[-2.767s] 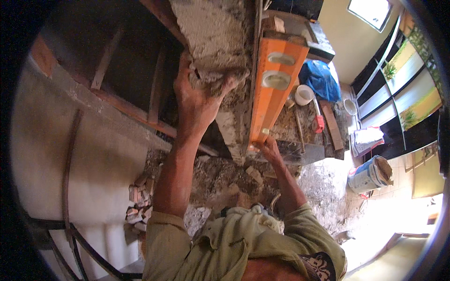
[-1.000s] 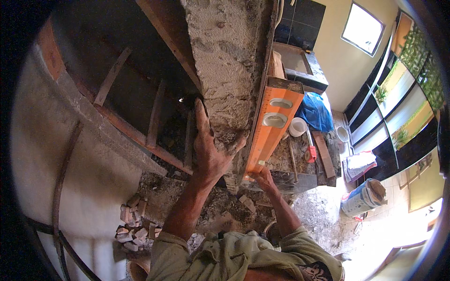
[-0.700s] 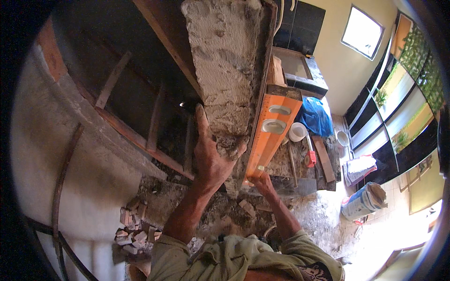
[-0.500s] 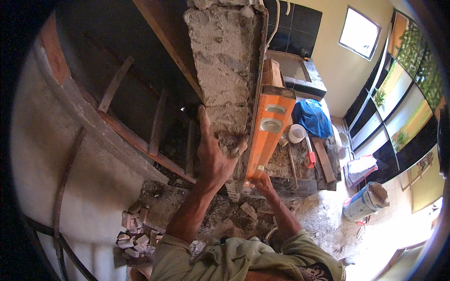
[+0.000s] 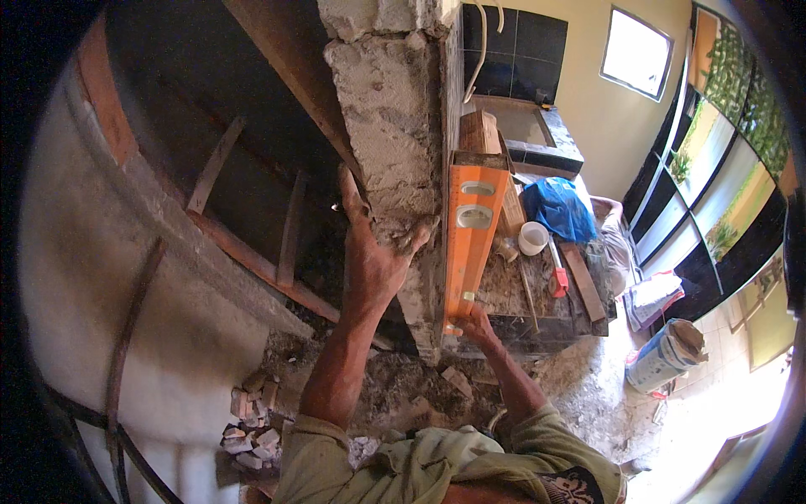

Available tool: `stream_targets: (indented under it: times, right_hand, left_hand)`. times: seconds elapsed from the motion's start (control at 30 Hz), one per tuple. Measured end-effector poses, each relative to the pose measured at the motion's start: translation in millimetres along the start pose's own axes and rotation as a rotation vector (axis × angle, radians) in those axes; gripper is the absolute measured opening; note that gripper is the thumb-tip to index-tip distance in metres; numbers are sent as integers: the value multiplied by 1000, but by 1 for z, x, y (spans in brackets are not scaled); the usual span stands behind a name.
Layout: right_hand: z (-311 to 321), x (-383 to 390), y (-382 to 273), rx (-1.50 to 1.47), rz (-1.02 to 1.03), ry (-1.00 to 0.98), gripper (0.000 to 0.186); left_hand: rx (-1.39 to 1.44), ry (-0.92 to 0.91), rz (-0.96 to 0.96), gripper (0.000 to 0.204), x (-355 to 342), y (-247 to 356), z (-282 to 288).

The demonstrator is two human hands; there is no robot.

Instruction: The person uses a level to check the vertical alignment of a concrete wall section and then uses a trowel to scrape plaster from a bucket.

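Observation:
A rough, plastered masonry pillar (image 5: 386, 126) rises in front of me. My left hand (image 5: 374, 256) grips its lower left edge, thumb across the rough face and index finger stretched up along the side; the other fingers are hidden. Against the pillar's right side stands a long orange spirit level (image 5: 472, 244), its vials facing me. Near its bottom end my right hand (image 5: 474, 324) is closed around it, the fingertips partly hidden behind the level.
Right of the level, a worktop carries a blue plastic bag (image 5: 558, 208), a white cup (image 5: 532, 238), a red-and-white tool (image 5: 557, 273) and a wooden strip (image 5: 583, 281). Broken bricks (image 5: 256, 445) lie at lower left. A sack (image 5: 667, 357) stands at right. A wooden beam (image 5: 294, 76) slants beside the pillar.
The spirit level has turned slightly and appears more upright, with my right hand still at its lower end. My left hand stays on the pillar edge. The whole view has shifted a little.

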State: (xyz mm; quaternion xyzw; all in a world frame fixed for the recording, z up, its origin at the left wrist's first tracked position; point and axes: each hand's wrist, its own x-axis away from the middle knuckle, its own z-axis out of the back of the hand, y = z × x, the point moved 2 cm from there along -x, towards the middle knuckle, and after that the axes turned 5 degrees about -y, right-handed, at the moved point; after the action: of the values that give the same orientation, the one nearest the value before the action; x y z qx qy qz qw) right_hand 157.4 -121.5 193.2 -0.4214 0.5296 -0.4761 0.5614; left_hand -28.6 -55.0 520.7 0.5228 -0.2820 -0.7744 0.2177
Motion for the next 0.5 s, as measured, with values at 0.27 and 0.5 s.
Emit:
stream_targets:
  times: [0.27, 0.5]
  right_hand:
    - [5, 8, 41, -21, -37, 102, 38]
    - [-2, 7, 20, -1, -114, 52, 43]
  left_hand:
    - [-54, 7, 68, 106, 1, 19, -9]
    - [-126, 39, 33, 106, 3, 18, -12]
